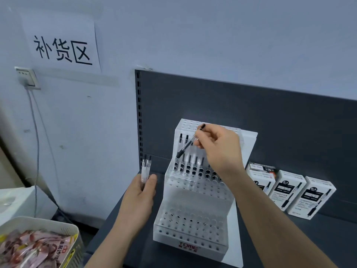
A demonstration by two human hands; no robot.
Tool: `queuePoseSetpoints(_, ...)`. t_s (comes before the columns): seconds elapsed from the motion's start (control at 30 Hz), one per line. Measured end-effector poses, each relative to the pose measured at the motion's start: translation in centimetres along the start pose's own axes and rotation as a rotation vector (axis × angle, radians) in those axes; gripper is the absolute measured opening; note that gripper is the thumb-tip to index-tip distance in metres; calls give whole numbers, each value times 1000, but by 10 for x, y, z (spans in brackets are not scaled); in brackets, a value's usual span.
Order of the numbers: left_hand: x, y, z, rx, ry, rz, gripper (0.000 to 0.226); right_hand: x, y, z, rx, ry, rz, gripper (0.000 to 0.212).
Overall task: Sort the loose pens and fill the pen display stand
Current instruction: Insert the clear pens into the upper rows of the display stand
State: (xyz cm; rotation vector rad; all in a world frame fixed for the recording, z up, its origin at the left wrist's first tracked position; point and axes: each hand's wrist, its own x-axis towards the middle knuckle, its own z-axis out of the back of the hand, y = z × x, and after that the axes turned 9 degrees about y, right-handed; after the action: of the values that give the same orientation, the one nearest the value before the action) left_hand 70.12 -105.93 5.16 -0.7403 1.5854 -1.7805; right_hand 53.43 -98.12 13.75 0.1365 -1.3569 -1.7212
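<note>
Left hand (139, 192): back to camera, fingers curled round a small bundle of clear pens (145, 169). Their caps stick up above the grip. Probably two or three, they overlap too much to count.

Just right of that grip is the pen display stand (190, 225), clear and tiered, on the dark shelf (289, 238).

Right hand (220, 149): reaches in over the stand with the wrist bent, thumb and fingertips pinching one black pen (188, 144) at its upper half. The pen is tilted, tip down-left of the pinch at the middle tier's holes. Can't tell if the tip is in a hole.

Hidden: the right hand and forearm cover the right part of the upper tiers. The basket (63, 229) of snack packets, below-left of the left grip, is cut off by the frame.

Counts: five seated pens (189, 160) are visible below the pinch on the middle tier, and two more on the top tier to its left. Right of the right wrist are three white pen boxes (287, 190) in a row, with a fourth partly hidden behind. On the wall beyond: one paper sign (61, 49), one socket (27, 77).
</note>
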Motion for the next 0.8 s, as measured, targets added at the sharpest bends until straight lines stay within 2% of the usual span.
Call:
queuePoseSetpoints(0.13, -1, 0, 7, -123, -15, 35, 18, 10, -2, -20, -274, 127, 11, 22)
queuePoseSetpoints(0.3, 2, 5, 15, 4, 4, -61, 29, 21, -3, -39, -477, 228, -83, 18)
queuePoseSetpoints(0.37, 2, 4, 16, -35, 36, -80, 24, 23, -5, -43, -468, 215, -135, 19)
queuePoseSetpoints(0.57, 7, 3, 13, -239, 108, 24, 13, 20, -10, -41, -478, 225, -186, 22)
queuePoseSetpoints(0.67, 6, 1, 11, -189, 159, -21, 20, 8, -14, -36, -462, 223, -172, 17)
queuePoseSetpoints(0.73, 6, 0, 10, -129, 211, -57, 23, -4, -12, -35, -303, 280, -143, 11)
queuePoseSetpoints(0.8, 6, 0, 8, -107, 254, -72, 24, -15, -8, -34, -88, 424, -155, 10)
